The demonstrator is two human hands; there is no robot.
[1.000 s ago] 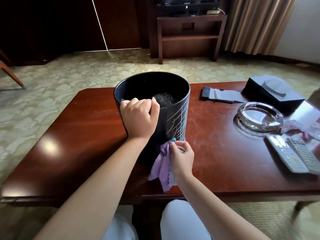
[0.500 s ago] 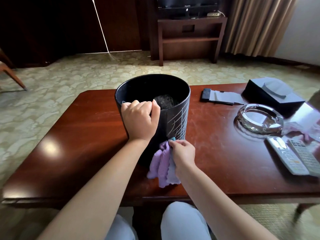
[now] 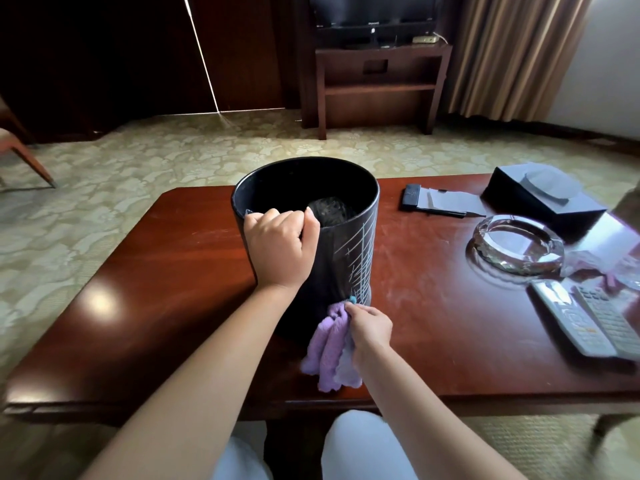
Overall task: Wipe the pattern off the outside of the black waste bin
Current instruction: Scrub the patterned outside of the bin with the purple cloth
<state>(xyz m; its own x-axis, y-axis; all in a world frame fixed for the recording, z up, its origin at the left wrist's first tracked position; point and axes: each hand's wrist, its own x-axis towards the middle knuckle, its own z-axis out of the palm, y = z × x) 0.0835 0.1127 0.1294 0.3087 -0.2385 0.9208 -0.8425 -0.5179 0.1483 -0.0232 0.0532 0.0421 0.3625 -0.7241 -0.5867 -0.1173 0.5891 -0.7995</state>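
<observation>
Up close, the left hand (image 3: 281, 245) grips the bin's (image 3: 341, 258) near rim while the right hand (image 3: 370, 330) pinches a purple cloth (image 3: 327, 351) against its lower right side. Bare table (image 3: 166, 271) lies to the left; an ashtray (image 3: 518, 244) and remotes (image 3: 588, 318) sit well right.

The black waste bin (image 3: 341, 237) has a dark, fairly matt outer wall with a faint sheen, and the pattern (image 3: 360, 258) on it is thin, chalky white lines. The cloth (image 3: 327, 348) is soft, fuzzy lilac fabric with a paler layer and a bit of teal at its top. The table (image 3: 166, 271) is reddish polished wood, glossy enough to throw bright glare, though dusty smears dull it right of the bin. The ashtray (image 3: 517, 244) is thick clear glass with faceted, shiny edges. The remote controls (image 3: 588, 320) look like pale grey plastic. The carpet (image 3: 121, 174) is a woven, matt floral textile.
</observation>
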